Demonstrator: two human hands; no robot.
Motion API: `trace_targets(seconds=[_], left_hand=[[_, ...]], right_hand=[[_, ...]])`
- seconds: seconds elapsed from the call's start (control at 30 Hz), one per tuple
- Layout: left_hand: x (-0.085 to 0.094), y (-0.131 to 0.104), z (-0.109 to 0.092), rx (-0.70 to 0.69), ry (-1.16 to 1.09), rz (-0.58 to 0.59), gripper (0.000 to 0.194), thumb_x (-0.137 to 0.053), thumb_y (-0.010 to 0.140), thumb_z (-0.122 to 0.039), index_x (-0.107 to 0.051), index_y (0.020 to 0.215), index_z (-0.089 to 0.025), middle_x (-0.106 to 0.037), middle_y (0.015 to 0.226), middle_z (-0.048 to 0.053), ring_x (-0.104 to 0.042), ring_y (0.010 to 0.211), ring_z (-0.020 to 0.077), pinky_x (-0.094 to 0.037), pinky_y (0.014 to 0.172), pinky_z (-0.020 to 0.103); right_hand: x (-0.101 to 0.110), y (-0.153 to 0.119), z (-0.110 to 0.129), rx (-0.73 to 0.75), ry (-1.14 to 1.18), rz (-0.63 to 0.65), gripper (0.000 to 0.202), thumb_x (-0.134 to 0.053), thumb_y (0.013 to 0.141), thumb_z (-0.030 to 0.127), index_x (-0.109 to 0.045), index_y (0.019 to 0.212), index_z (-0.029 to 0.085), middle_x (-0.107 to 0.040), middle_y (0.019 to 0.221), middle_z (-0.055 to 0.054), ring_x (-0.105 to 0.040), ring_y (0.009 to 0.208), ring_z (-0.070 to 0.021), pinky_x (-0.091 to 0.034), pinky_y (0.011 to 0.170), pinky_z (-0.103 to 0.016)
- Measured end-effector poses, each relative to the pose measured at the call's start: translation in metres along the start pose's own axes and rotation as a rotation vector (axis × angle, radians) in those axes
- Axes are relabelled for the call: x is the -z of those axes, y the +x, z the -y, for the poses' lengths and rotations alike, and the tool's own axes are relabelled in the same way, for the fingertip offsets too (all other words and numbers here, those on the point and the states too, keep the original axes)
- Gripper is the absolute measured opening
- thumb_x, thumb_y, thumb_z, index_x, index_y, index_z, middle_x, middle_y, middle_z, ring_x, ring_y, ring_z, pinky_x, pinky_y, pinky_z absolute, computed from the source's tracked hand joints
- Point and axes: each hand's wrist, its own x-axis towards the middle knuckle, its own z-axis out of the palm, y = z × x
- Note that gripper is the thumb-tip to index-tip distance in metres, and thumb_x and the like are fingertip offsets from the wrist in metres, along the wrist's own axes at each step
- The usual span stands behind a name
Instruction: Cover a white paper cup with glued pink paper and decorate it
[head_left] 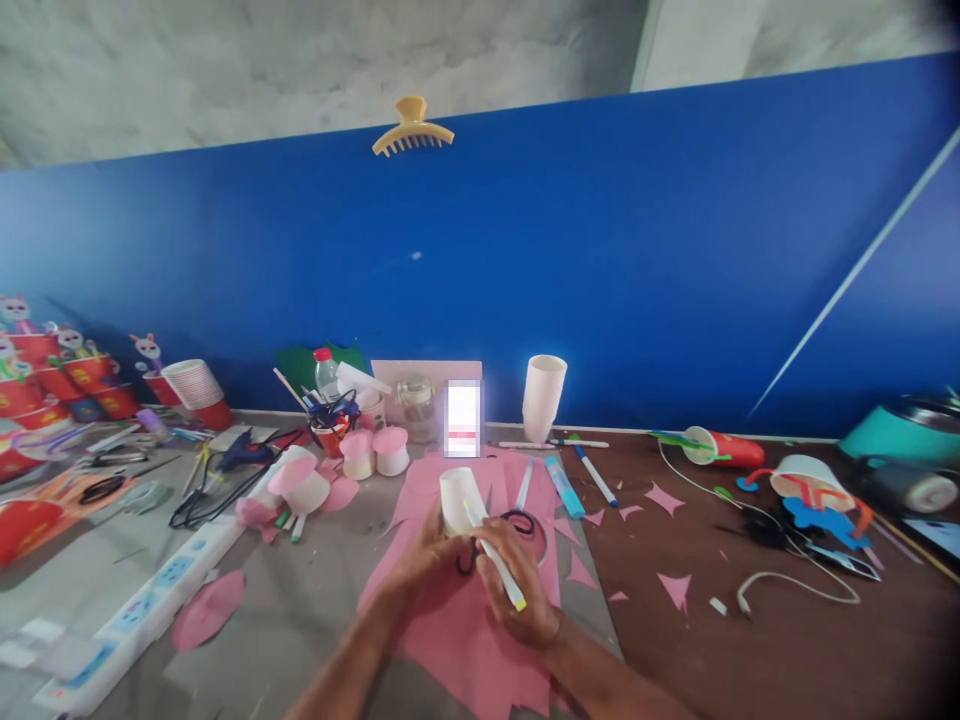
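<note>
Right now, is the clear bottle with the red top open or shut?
Shut: the red cap sits on the neck of the clear bottle.

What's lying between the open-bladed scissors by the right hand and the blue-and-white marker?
A light-blue, flat-looking item lies between the scissors and the marker, per the head view; can't tell what it is.
</note>
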Motion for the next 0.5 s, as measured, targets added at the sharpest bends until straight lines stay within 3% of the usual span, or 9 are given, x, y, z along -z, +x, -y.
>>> trace_targets(seconds=[0.5], left_hand=[[-0.0002,0.0003,-0.0049,-0.023,0.054,0.006,0.047,-0.091,0.065,-0.030,-0.062,0.101,-0.019,-0.066,0.085,0.002,-0.058,0.076,0.0159,-0.046,0.071,0.027]], right_hand=[[-0.0043,0.0021,-0.0017,0.011,0.011,-0.007,0.023,-0.046,0.099,0.021,-0.060,0.117,0.024,-0.073,0.096,-0.007,-0.071,0.091,-0.0248,-0.061,0.078,-0.039]])
